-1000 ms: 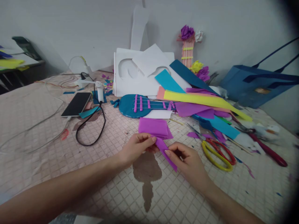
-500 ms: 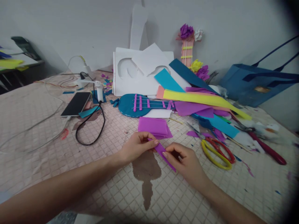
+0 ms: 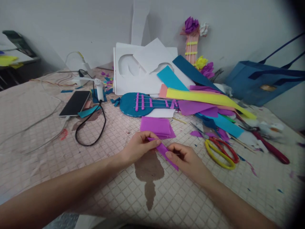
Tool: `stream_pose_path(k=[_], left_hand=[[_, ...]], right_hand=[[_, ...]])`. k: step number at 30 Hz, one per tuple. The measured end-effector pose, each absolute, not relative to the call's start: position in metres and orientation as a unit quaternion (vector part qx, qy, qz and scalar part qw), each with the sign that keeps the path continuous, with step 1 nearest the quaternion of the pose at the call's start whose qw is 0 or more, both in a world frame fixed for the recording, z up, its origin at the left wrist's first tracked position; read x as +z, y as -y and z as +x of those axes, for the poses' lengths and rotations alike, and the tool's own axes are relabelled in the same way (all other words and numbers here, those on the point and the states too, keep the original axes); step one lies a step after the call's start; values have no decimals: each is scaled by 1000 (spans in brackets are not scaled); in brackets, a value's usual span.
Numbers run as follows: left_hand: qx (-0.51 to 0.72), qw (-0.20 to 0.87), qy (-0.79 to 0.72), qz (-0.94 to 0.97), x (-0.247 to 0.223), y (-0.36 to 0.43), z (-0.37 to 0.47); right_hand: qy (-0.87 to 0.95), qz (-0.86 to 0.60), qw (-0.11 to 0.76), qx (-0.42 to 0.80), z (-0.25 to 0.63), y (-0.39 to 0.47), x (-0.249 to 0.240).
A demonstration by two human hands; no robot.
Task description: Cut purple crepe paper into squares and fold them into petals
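Observation:
A narrow folded strip of purple crepe paper (image 3: 164, 151) slants between my two hands above the table. My left hand (image 3: 140, 144) pinches its upper end between thumb and fingers. Lower along the strip, my right hand (image 3: 184, 159) grips it with thumb and forefinger. Just beyond my hands lies a folded stack of purple paper (image 3: 155, 126). Behind that rests a small blue guitar-shaped craft (image 3: 130, 105) with purple bands and thin strings across it.
Yellow- and red-handled scissors (image 3: 220, 156) and red-handled pliers (image 3: 271, 148) lie at the right, near coloured paper strips (image 3: 207, 98). A phone (image 3: 75, 103) with cables is at the left. White cut-out sheets (image 3: 124, 82) and a blue bag (image 3: 245, 81) stand at the back.
The view has shifted slightly, so most things sit a little higher in it. Both hands keep their pinch on the purple strip, with only slight finger movement.

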State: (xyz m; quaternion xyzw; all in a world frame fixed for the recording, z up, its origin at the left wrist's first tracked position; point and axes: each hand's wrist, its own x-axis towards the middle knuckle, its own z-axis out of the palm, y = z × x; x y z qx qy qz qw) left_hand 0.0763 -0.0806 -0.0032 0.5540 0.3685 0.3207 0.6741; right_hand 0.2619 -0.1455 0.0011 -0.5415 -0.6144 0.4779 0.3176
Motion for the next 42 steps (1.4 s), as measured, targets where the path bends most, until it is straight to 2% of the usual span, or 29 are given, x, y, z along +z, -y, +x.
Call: stream_pose_path(k=[15,21,34,42], left_hand=[[390,674,-383,497,-5,74,74],[375,672,-388,507,-6,77,76],[283,698,-381,536,-3,70,69],[241,569,-330,714,4,60,80]], right_hand=[[619,-571,284,458,276,141,6],[626,-566,350,407,271,140,3],[573,-572,357,466,281,137,0],[591,-572,332,462,286,140,4]])
